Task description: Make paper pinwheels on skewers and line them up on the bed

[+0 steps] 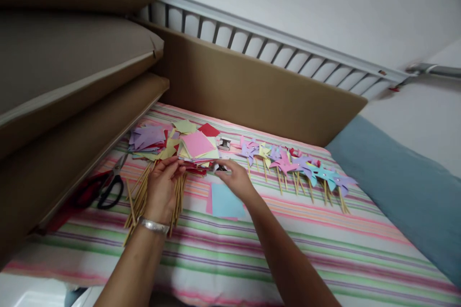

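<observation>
My left hand (163,184), with a silver bracelet at the wrist, has its fingers closed at the near left edge of a stack of coloured paper squares (198,144), pink on top. My right hand (236,177) is by the stack's right side, thumb and fingers bent together around a small dark, shiny thing too small to name. A similar small silver-and-dark object (224,144) lies just behind. Under and beside my left hand are thin wooden sticks (131,206). Light blue paper squares (226,200) lie near my right wrist, with pink ones beneath.
Finished paper pinwheels (286,163) on sticks form a row at right. Black-handled scissors (111,184) lie left, beside purple paper pieces (147,138). Tan cushions (79,57) rise on the left; a tan board (245,86) and a white radiator (270,43) stand behind the striped cloth (223,259).
</observation>
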Motion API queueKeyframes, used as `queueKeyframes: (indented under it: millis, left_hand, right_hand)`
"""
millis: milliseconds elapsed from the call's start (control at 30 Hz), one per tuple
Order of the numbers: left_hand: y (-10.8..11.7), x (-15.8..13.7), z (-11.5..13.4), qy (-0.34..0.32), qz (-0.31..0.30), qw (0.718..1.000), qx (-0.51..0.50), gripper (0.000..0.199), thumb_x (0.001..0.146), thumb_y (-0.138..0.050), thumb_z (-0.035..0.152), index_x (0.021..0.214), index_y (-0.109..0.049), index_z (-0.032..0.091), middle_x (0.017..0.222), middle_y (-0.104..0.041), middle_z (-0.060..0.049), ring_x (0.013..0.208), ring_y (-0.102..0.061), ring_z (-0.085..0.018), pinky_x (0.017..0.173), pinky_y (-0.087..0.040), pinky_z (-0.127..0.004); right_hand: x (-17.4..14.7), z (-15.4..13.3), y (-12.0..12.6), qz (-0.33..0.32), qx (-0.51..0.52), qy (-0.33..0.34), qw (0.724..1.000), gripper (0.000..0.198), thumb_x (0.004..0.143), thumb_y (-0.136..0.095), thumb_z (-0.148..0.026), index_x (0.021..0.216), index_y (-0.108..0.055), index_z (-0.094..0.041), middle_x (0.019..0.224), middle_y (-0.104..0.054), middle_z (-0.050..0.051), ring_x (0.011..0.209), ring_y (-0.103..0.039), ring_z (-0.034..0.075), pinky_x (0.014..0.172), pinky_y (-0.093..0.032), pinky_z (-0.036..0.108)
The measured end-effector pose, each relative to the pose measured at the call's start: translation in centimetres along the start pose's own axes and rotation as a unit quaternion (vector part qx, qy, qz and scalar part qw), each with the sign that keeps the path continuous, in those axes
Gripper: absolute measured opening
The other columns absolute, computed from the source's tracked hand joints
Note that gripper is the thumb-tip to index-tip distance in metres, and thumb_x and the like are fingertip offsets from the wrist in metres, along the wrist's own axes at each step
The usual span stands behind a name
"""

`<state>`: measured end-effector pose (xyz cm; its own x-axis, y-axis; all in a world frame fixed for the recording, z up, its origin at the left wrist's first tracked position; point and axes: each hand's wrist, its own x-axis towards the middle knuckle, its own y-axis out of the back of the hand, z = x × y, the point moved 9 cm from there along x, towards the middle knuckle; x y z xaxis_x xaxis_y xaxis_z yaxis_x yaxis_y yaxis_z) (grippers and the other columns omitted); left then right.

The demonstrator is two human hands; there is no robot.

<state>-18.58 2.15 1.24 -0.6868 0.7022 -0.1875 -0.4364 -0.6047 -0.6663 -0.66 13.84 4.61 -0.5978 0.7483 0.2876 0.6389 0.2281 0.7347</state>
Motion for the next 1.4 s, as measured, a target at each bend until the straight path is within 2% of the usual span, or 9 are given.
queueKeyframes:
  millis: [133,233,367,533,633,767,1033,1267,1400]
  left_hand:
    - [-0.8,-0.5,-0.7,0.009,-0.02,1.0,0.011,0.023,0.056,-0.073,0.017,0.077,-0.064,0.014,0.072,-0.066,-0.001,0.065,-0.061,-0.01,0.068,-0.049,-0.025]
    - [-1.7,-1.2,-1.5,0.016,-0.037,0.999,0.036,0.023,0.057,-0.073,0.018,0.077,-0.064,0.014,0.072,-0.066,-0.001,0.065,-0.06,-0.01,0.069,-0.048,-0.025]
    - [-3.1,-2.1,-3.0,0.046,-0.084,0.991,0.096,0.026,0.056,-0.074,0.024,0.077,-0.063,0.013,0.072,-0.066,-0.003,0.063,-0.06,-0.012,0.069,-0.048,-0.028]
    - [-4.4,-3.2,-6.9,0.151,-0.153,0.954,0.21,0.03,0.055,-0.076,0.028,0.079,-0.063,0.014,0.073,-0.067,-0.006,0.064,-0.062,-0.016,0.064,-0.046,-0.03]
    - [-4.3,-3.4,-8.8,0.182,-0.158,0.932,0.271,0.031,0.057,-0.074,0.028,0.083,-0.063,0.015,0.08,-0.068,-0.008,0.07,-0.063,-0.017,0.062,-0.044,-0.028]
    - [-4.0,-3.4,-10.3,0.202,-0.151,0.916,0.311,0.032,0.058,-0.074,0.028,0.086,-0.063,0.018,0.086,-0.067,-0.007,0.076,-0.062,-0.018,0.06,-0.041,-0.025]
    - [-4.0,-3.5,-10.5,0.219,-0.137,0.916,0.308,0.033,0.056,-0.075,0.028,0.085,-0.063,0.017,0.088,-0.065,-0.007,0.077,-0.06,-0.017,0.059,-0.041,-0.025]
    - [-4.1,-3.5,-10.3,0.2,-0.146,0.912,0.328,0.035,0.056,-0.074,0.027,0.088,-0.064,0.016,0.092,-0.066,-0.009,0.082,-0.061,-0.019,0.061,-0.043,-0.026]
    - [-4.3,-3.0,-9.4,0.16,-0.133,0.934,0.291,0.035,0.054,-0.077,0.027,0.085,-0.064,0.015,0.086,-0.068,-0.009,0.076,-0.062,-0.018,0.062,-0.045,-0.027]
  right_hand:
    - [-7.5,3.7,-2.0,-0.091,-0.031,-0.083,0.992,0.05,0.066,-0.072,-0.029,0.114,-0.061,-0.02,0.129,-0.054,0.012,0.123,-0.046,0.027,0.103,-0.034,0.045]
    - [-9.7,5.1,-3.2,-0.124,-0.051,-0.102,0.986,0.06,0.062,-0.075,-0.027,0.119,-0.058,-0.02,0.137,-0.045,0.013,0.13,-0.037,0.028,0.106,-0.029,0.047]
    - [-9.4,5.1,-3.5,-0.127,-0.062,-0.098,0.985,0.054,0.065,-0.073,-0.024,0.117,-0.059,-0.022,0.138,-0.045,0.013,0.129,-0.038,0.028,0.106,-0.03,0.047]
    - [-9.3,4.2,-3.7,-0.15,-0.097,-0.071,0.981,0.058,0.065,-0.074,-0.026,0.12,-0.057,-0.022,0.139,-0.042,0.015,0.132,-0.032,0.031,0.106,-0.025,0.051]
    - [-9.5,4.0,-3.7,-0.151,-0.105,-0.065,0.981,0.061,0.064,-0.075,-0.025,0.121,-0.055,-0.023,0.14,-0.041,0.015,0.133,-0.03,0.031,0.106,-0.024,0.051]
    - [-9.5,4.0,-3.4,-0.142,-0.089,-0.056,0.984,0.052,0.068,-0.073,-0.025,0.118,-0.058,-0.023,0.137,-0.045,0.014,0.131,-0.033,0.03,0.105,-0.027,0.05]
    - [-9.1,4.3,-2.5,-0.119,-0.042,-0.049,0.991,0.039,0.073,-0.067,-0.025,0.111,-0.062,-0.023,0.13,-0.053,0.011,0.126,-0.042,0.026,0.105,-0.031,0.045]
    - [-8.5,5.1,-0.7,-0.015,-0.004,-0.071,0.997,0.028,0.079,-0.057,-0.019,0.107,-0.062,-0.022,0.101,-0.067,0.006,0.092,-0.061,0.02,0.084,-0.045,0.034]
    - [-8.1,5.8,0.5,0.029,0.024,-0.084,0.996,0.023,0.079,-0.051,-0.013,0.095,-0.066,-0.022,0.093,-0.069,0.004,0.087,-0.062,0.018,0.079,-0.046,0.03]
